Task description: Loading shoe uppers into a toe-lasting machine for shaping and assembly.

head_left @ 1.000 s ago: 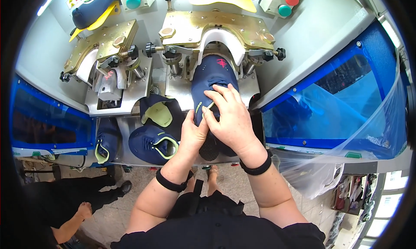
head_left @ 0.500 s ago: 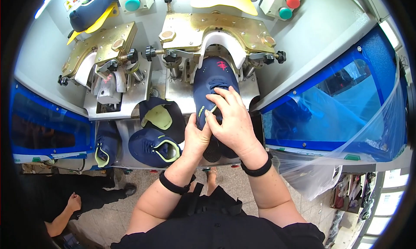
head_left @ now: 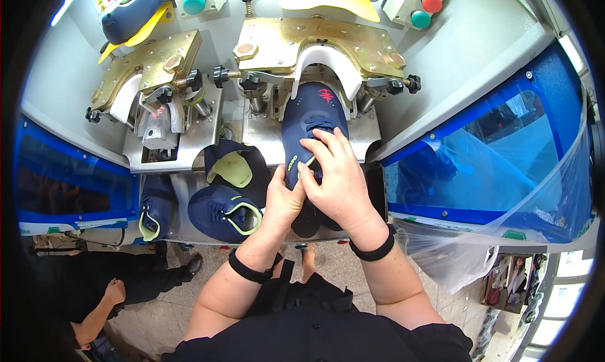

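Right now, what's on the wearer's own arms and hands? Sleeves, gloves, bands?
Both hands bare, no gloves: left hand, right hand. Forearms uncovered, no sleeves visible. A black band sits on each wrist: left wristband, right wristband. Dark top below.

A grey metal shelf [head_left: 189, 185] carries two navy shoe uppers [head_left: 220, 207].

— Heel of the navy shoe [head_left: 313, 125]? Hidden under the right hand [head_left: 337, 182] and left hand [head_left: 283, 201].
— Toe tucked beneath the white pad [head_left: 328, 62], too. Far left, another navy shoe [head_left: 129, 12] cut by the rim. Near left, a co-worker's hand [head_left: 115, 292], mostly dark.
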